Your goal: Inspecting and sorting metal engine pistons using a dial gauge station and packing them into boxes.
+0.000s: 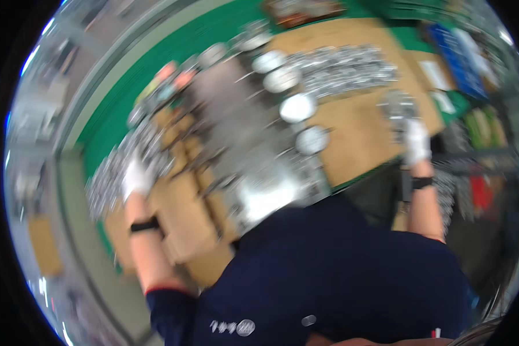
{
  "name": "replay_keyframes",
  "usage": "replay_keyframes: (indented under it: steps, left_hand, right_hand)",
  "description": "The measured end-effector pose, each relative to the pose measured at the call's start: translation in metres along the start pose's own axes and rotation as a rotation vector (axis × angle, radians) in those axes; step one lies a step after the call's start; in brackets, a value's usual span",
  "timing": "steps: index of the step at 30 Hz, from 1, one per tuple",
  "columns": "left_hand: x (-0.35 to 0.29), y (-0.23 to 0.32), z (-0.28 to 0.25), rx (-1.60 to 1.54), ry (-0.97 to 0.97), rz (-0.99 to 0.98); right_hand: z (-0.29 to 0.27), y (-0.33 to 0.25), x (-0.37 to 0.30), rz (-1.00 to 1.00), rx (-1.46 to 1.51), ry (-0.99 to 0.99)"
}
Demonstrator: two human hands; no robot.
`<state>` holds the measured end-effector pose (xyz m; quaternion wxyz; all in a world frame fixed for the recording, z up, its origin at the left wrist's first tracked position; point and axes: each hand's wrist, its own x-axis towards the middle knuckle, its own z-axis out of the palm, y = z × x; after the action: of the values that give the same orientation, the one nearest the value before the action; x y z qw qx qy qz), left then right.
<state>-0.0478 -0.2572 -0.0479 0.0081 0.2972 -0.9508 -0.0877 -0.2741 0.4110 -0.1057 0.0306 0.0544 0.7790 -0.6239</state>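
Motion blurs the whole picture. My left hand (137, 176), in a white glove, reaches into a heap of silvery metal parts (112, 176) on the left side of the bench. My right hand (416, 141), gloved in white too, is at a small group of shiny metal parts (397, 106) near the right edge of a brown cardboard sheet (352, 135). The fingers of both hands are smeared, so whether either grips a part does not show. Between my hands stands a grey metal fixture (236, 127) with levers along its left side and round pale discs (298, 108) along its right.
Rows of silvery parts (343, 69) lie on the cardboard beyond the discs. Brown cardboard boxes (181, 216) sit left of the fixture. A blue box (457, 60) is at the far right. Green matting (184, 34) covers the bench's far side.
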Motion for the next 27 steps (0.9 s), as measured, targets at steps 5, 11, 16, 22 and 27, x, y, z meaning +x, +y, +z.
replay_keyframes:
  steps: [5,11,16,22,27]
  left_hand:
    - [0.052,-0.015,-0.003,0.221,-0.187,-0.154]
    - [0.104,-0.051,0.040,-0.019,-0.260,-0.085]
    - [0.133,-0.075,0.082,-0.242,-0.144,-0.129]
    - [0.115,-0.135,0.053,-0.057,-0.079,-0.297]
    - [0.043,-0.005,0.026,-0.072,-0.096,-0.091]
  right_hand:
    - [0.034,-0.015,-0.018,-0.130,-0.077,0.104]
    - [0.016,-0.015,-0.054,0.210,0.294,0.120]
    - [0.008,0.019,-0.072,0.247,0.318,0.121]
    - [0.022,0.014,-0.085,0.376,0.398,0.013]
    - [-0.007,0.048,-0.081,-0.364,-0.148,0.159]
